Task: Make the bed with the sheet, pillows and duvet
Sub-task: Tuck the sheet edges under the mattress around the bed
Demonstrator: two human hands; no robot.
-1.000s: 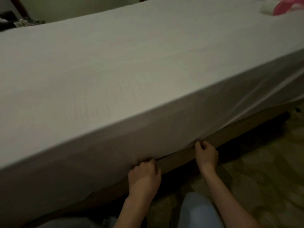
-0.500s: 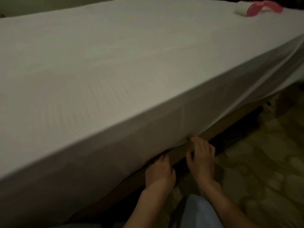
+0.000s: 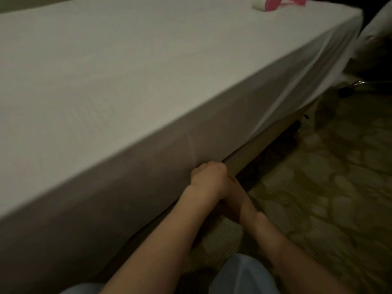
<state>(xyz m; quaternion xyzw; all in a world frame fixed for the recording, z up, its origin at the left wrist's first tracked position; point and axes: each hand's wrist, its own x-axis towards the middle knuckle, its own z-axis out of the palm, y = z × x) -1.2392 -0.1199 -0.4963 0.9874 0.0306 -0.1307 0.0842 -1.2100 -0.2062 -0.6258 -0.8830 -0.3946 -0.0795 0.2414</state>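
White fitted sheet (image 3: 127,66) is lying smooth over the mattress top and down its near side. My left hand (image 3: 209,174) is curling its fingers into the sheet's bottom edge at 6 o'clock, against the tan wooden bed base (image 3: 252,147). My right hand (image 3: 231,200) is sitting mostly behind the left wrist; I cannot tell its grip. Pink-and-white object (image 3: 273,3) is resting at 1 o'clock on the bed.

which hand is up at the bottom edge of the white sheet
The left hand, knuckles against the white sheet where it meets the bed base. The right hand sits lower, mostly hidden behind the left forearm.
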